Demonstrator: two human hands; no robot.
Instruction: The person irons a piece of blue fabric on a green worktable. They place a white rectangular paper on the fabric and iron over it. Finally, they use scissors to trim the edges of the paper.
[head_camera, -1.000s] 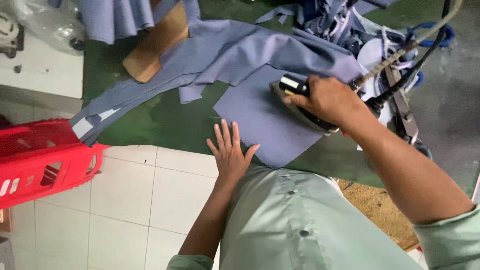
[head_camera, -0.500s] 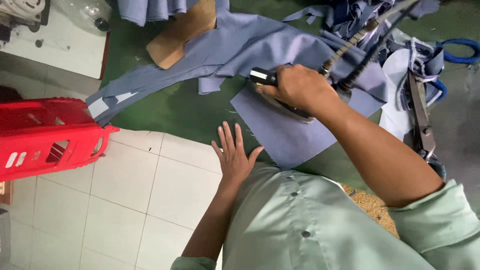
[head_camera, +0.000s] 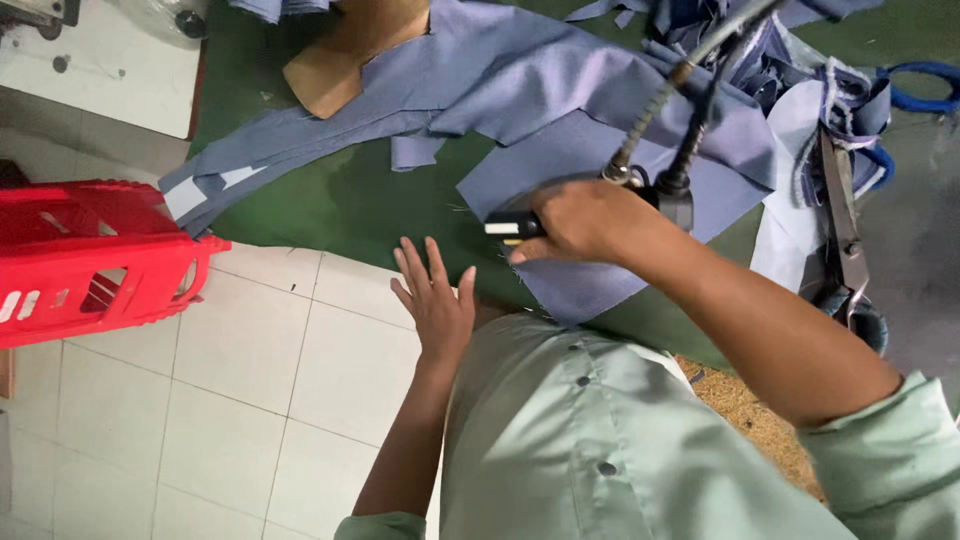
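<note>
Currently an iron (head_camera: 520, 228) is gripped by the right hand (head_camera: 580, 222), fingers wrapped round its handle, over blue fabric (head_camera: 590, 160) on the green counter (head_camera: 340, 205). Left hand (head_camera: 435, 300) is spread flat, empty, at the counter's edge.

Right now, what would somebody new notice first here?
Probably the right hand in the middle, gripping an iron on a blue-grey fabric piece spread over the green table. The left hand lies open at the table's near edge. At the far left, a bright red plastic crate stands out on the white floor tiles.
</note>
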